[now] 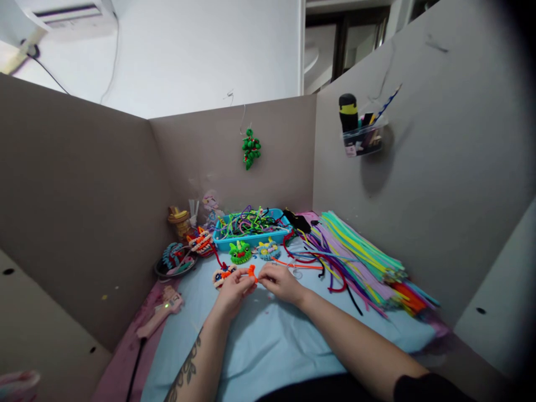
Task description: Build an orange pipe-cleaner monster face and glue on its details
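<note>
Between my two hands is a short, bent orange pipe cleaner (252, 271), raised a little over the light blue cloth (272, 340). My left hand (235, 289) pinches it from the left. The fingertips of my right hand (280, 281) are closed on its lower right end. Just behind my left hand lies a cream, orange and blue pipe-cleaner figure (221, 275), partly covered by the fingers. A green figure with a face (240, 253) and a light blue and yellow one (268, 249) stand farther back.
A blue tray (234, 243) holds tangled pipe cleaners. Long pipe-cleaner bundles (355, 245) lie at the right. On the left are a dark bowl (167, 273), a pink glue gun (157, 319) with its cord, and an orange-and-cream figure (201, 242). Grey panels (234, 184) enclose the table.
</note>
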A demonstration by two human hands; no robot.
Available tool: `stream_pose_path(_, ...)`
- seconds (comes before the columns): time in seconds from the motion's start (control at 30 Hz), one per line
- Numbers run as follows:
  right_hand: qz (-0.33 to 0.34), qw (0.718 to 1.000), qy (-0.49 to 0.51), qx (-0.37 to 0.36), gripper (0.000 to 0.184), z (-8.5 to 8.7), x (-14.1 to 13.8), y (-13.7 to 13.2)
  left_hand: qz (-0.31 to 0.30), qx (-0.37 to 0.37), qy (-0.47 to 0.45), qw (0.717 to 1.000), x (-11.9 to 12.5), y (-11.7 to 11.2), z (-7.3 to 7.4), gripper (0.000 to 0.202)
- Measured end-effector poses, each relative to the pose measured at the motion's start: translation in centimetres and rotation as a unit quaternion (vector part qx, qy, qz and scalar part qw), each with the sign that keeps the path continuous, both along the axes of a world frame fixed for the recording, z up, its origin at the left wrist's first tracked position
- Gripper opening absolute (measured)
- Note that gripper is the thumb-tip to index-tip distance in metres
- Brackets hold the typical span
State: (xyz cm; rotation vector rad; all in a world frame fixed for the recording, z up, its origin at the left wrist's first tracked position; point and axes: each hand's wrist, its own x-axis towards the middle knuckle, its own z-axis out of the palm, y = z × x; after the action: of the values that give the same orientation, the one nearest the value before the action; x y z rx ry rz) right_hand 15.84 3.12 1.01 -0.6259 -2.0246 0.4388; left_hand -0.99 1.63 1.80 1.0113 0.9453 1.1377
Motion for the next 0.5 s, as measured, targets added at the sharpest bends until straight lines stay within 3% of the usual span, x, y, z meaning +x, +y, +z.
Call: stream_pose_path(0.5, -0.037, 0.999, -0.004, -0.007, 0.012, -0.55, -0.59, -0.12, -0.019, 0.028, 0.048, 0.998, 0.20, 0.05, -0.37, 0.034)
